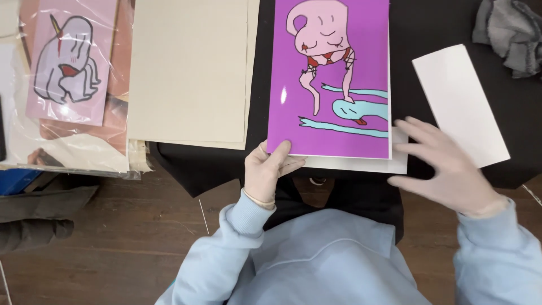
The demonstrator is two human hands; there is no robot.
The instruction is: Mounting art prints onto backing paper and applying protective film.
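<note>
The left hand (270, 169), in a pale glove, pinches the lower left corner of one purple print (330, 79), thumb on top and fingers underneath. The print shows a pink figure and turquoise shapes, and it lies on the black worktop (429, 34) just ahead of both hands, resting on a white sheet (361, 164) whose edge shows below and to the right of it. The right hand (446, 166), also gloved, is open with fingers spread, holding nothing, hovering just right of the print's lower right corner; motion blur hides whether it touches the white sheet. One white card (460, 104) lies slanted just beyond the right hand. One grey cloth (508, 31) sits bunched far beyond it. Left of the left hand lies a stack of cream boards (189, 70), and further left one pink print in clear wrapping (70, 59).
</note>
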